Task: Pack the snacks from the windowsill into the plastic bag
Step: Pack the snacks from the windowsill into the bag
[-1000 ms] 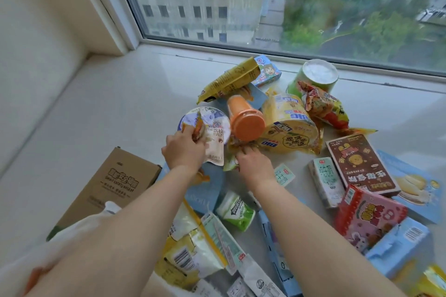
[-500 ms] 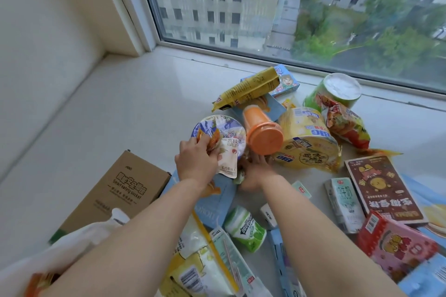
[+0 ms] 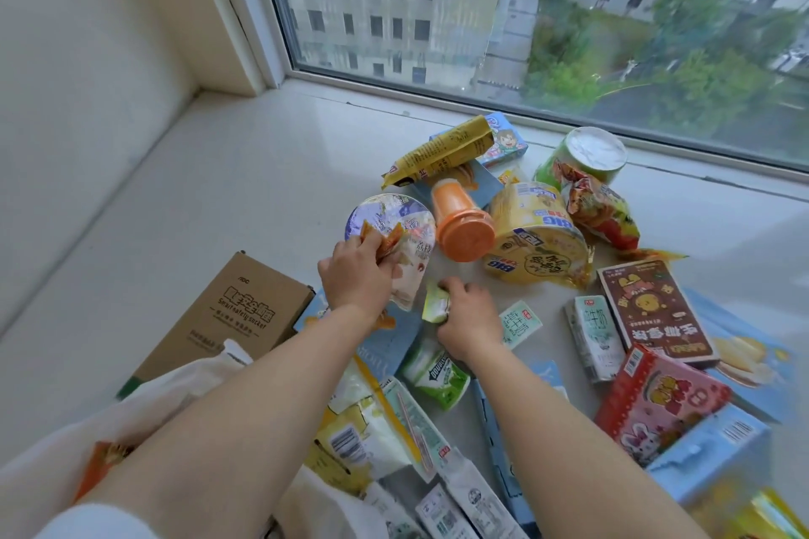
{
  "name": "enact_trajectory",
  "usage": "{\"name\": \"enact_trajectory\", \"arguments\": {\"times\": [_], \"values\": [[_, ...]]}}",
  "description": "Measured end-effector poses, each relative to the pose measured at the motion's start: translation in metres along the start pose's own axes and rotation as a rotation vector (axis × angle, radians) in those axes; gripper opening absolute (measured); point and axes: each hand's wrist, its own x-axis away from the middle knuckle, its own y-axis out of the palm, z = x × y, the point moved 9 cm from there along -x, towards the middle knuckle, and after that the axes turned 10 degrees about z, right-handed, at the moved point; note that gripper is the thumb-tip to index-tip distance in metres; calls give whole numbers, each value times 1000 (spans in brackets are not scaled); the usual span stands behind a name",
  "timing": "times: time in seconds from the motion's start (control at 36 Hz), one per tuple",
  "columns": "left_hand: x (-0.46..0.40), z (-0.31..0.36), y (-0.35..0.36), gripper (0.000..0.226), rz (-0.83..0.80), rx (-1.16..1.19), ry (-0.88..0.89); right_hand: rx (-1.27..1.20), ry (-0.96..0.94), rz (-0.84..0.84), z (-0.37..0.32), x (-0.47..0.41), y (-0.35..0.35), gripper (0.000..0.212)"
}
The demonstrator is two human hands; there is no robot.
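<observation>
1. left hand (image 3: pixel 354 276) grips an orange sachet (image 3: pixel 387 242) and a pale pouch (image 3: pixel 411 271), just left of the orange-capped bottle (image 3: pixel 459 219).
2. right hand (image 3: pixel 470 315) pinches a small green packet (image 3: pixel 435 304), just below that bottle.
3. white plastic bag (image 3: pixel 175 398) lies well below-left of the bottle, beside a cardboard box (image 3: pixel 232 315).
4. other snacks lie around the bottle on the windowsill (image 3: pixel 219 197).

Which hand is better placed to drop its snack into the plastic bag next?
Left, probably. The left hand grips small packets and the plastic bag lies beside that forearm; the right hand is farther away.
</observation>
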Motion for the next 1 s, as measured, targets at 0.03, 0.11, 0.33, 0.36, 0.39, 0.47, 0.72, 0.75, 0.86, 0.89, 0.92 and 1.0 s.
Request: {"name": "enact_trajectory", "arguments": {"times": [0.03,0.11,0.33,0.36,0.39,0.47,0.72,0.75,0.86,0.89,0.92,1.0], "values": [[6,2,-7,25,29,38,5,-48,9,42,-2,6,-9,61],[28,4,-31,24,82,199,-9,-211,45,162,-6,25,-31,53],[99,-30,-93,21,179,440,-5,-872,220,191,-30,115,-63,47],[111,-38,-104,20,197,473,-11,-917,205,171,-40,127,-63,48],[122,-49,-112,20,216,501,-21,-955,196,144,-49,139,-60,48],[154,-93,-141,22,308,507,-62,-1062,190,46,-79,175,-41,47],[216,-243,-164,69,243,348,-284,-718,-76,-122,-169,248,46,48],[219,-255,-154,72,180,308,-290,-667,-91,-138,-174,254,60,48],[226,-274,-125,69,36,212,-240,-288,-136,-117,-175,265,95,54],[225,-277,-120,70,21,199,-240,-197,-149,-129,-174,265,101,55],[224,-280,-115,70,3,184,-241,-132,-176,-137,-174,266,103,55],[216,-289,-105,69,-33,148,-237,46,-263,-141,-176,262,110,51]]}}
